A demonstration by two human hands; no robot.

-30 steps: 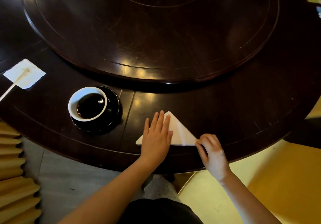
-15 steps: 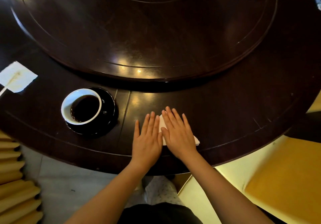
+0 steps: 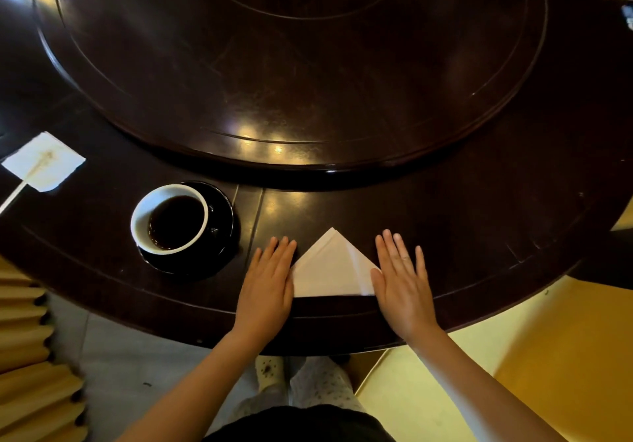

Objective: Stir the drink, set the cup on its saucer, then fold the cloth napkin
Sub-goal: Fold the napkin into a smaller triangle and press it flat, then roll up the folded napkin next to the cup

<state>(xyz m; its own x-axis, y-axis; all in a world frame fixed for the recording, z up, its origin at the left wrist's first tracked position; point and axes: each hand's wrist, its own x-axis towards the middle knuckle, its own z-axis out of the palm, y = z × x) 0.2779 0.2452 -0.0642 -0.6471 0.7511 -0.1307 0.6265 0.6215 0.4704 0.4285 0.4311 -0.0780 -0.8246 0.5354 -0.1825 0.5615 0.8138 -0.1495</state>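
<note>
Head view: cup (image 3: 169,219) on saucer (image 3: 219,236) left of napkin (image 3: 330,268).

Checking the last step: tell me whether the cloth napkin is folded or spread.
Folded. The napkin lies flat as a white triangle with layered edges at its top point, between the left hand and right hand.

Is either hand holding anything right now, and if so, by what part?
Nothing is gripped. The left hand and right hand lie flat and open on the table, one at each bottom corner of the folded napkin.
</note>
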